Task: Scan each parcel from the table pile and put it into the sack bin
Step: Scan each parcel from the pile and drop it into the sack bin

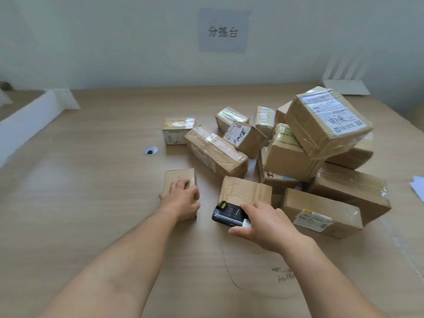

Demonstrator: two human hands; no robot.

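Parcels (289, 157), perhaps fourteen; left hand (183, 200) tight around one parcel (179, 176), right hand (266, 226) around one scanner (226, 213).

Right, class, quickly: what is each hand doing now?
Left hand: grips small box.
Right hand: holds scanner.

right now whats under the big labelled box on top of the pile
The big labelled box leans tilted on a plain brown box and another parcel at its right; anything deeper is covered.

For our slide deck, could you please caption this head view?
The left hand grips a small parcel; the right hand holds the scanner beside the pile.
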